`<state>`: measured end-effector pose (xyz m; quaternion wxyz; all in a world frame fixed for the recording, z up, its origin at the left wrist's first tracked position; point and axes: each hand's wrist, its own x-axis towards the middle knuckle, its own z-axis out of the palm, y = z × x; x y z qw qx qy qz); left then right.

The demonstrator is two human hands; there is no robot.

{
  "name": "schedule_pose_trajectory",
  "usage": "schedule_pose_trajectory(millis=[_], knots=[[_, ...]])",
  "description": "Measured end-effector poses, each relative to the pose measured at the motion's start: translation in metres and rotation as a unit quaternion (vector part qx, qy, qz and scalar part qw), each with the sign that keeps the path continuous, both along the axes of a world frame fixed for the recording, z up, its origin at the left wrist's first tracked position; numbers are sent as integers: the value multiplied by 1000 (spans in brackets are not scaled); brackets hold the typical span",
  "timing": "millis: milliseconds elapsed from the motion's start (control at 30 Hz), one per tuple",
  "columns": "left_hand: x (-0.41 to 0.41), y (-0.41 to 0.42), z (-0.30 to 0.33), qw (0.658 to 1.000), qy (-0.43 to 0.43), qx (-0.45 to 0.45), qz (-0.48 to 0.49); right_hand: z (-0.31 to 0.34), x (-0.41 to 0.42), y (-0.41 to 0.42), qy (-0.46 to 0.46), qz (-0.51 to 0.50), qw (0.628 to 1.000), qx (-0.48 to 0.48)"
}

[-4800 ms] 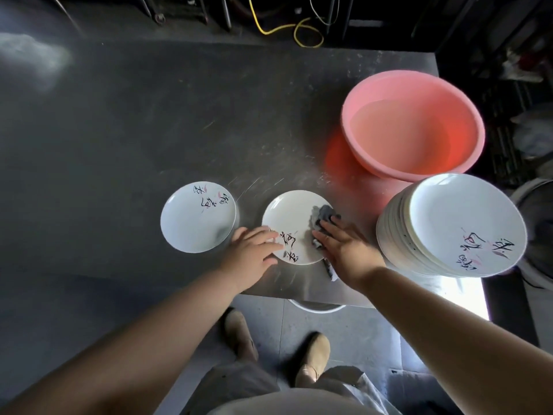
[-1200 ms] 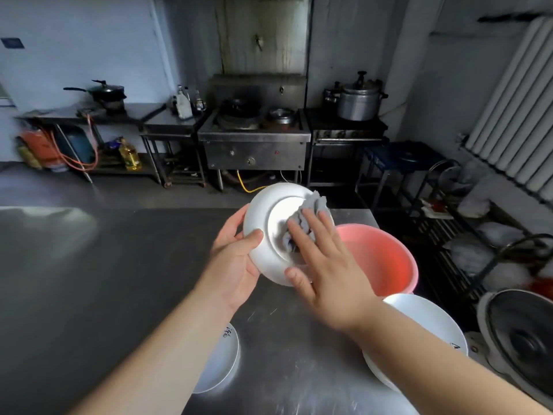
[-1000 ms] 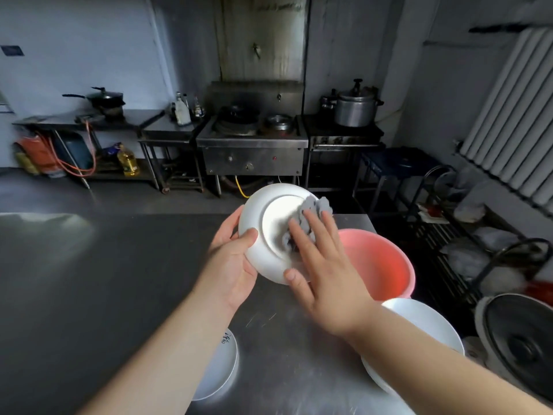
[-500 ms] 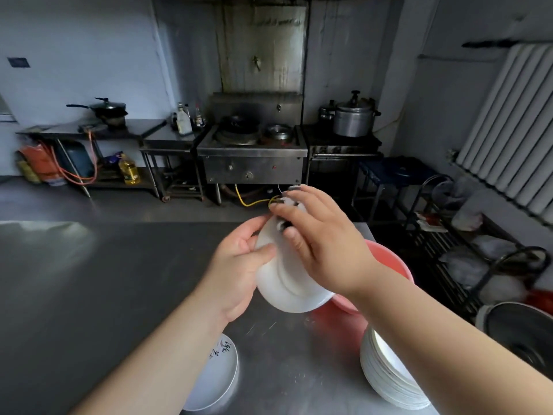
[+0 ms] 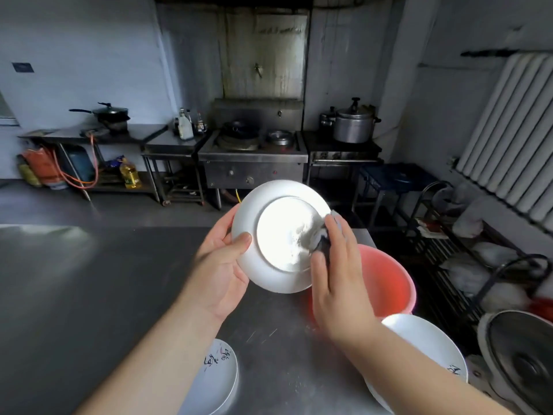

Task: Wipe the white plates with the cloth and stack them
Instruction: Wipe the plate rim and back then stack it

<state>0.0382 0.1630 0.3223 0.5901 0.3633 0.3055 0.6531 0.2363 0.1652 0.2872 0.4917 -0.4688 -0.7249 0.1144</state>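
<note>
My left hand [image 5: 221, 265] grips the left rim of a white plate [image 5: 278, 235], thumb on its underside, and holds it tilted in the air above the table with the underside toward me. My right hand [image 5: 335, 274] presses a grey cloth [image 5: 324, 235] against the right side of the plate's base; most of the cloth is hidden under my fingers. A single white plate with painted characters [image 5: 215, 375] lies on the table near the front edge. A stack of white plates [image 5: 419, 348] stands at the lower right.
A pink basin [image 5: 386, 280] sits on the steel table [image 5: 74, 295] right behind my right hand. A metal fan [image 5: 520, 354] stands off the table's right edge. Stoves, pots and a wire rack line the far wall.
The plate has turned in my hands so its underside faces me again. My right hand with the cloth moved from the top rim down to the right side of the base.
</note>
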Motion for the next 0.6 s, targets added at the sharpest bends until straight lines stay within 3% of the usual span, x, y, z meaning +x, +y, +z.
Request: schedule_pose_trajectory(millis=[233,433,600], knots=[[14,0,-3,999,-37,-15,4,35,10,28,-82,-16,995,55],[17,6,-1,997,-74,-29,25,-15,-12,-8,-53,-2,998,45],[26,5,5,995,-93,-15,27,24,-5,21,18,-27,999,34]])
